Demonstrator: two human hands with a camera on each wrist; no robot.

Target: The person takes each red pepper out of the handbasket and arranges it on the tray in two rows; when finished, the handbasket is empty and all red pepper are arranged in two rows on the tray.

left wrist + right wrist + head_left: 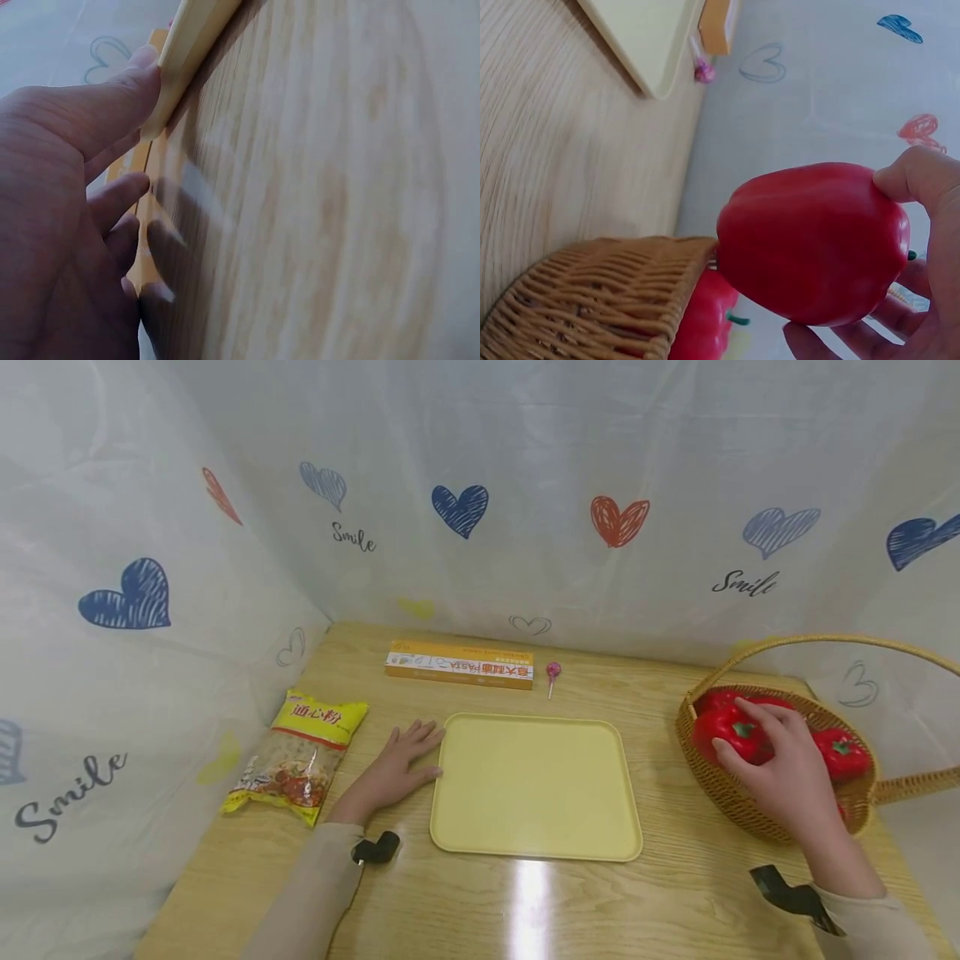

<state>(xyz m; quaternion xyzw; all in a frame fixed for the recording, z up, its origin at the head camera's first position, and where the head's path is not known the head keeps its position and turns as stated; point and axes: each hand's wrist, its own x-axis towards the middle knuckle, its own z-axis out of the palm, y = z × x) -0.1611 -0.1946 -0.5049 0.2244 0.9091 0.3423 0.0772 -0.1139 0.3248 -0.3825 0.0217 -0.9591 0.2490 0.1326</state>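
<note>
My right hand grips a red bell pepper by its stem end, over the wicker basket at the right. The right wrist view shows this bell pepper between thumb and fingers, raised above the basket's rim. More red bell peppers lie inside the basket. At the left edge of the yellow tray, my left hand rests with its fingers extended, thumb and fingertips at the rim. In the left wrist view the thumb lies against the tray's side.
A bag of macaroni lies left of my left hand. Behind the tray are a pasta box and a pink lollipop. The basket's tall handle arches over its right side. A patterned curtain borders the table's back and left.
</note>
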